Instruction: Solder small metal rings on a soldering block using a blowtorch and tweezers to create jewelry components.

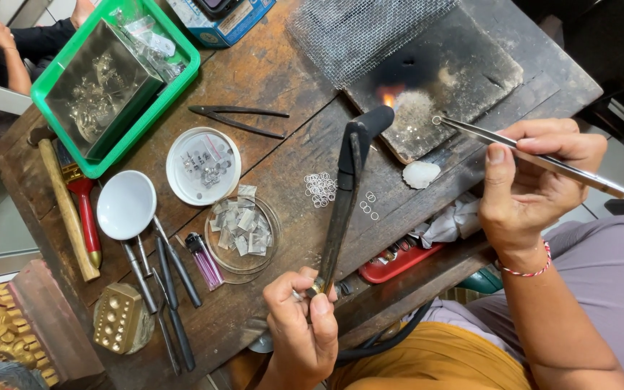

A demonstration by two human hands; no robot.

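My left hand [301, 321] grips the base of a black blowtorch [347, 180] whose nozzle points at a small orange flame [388, 94] on a charred dark soldering block [464, 68]. My right hand [532, 177] holds long steel tweezers [521, 148]; their tips pinch a tiny metal ring [436, 120] over a pale ashy patch on the block. Loose small silver rings [321, 188] lie on the wooden bench [269, 79] beside the torch.
Wire mesh [359, 29] lies behind the block. A green tray with a metal box [113, 79], round dishes of metal bits [243, 231], a white lid [202, 165], black tweezers [236, 119], hand tools [167, 282], a brass dapping block [117, 318] and another person's arm [9, 43] sit left.
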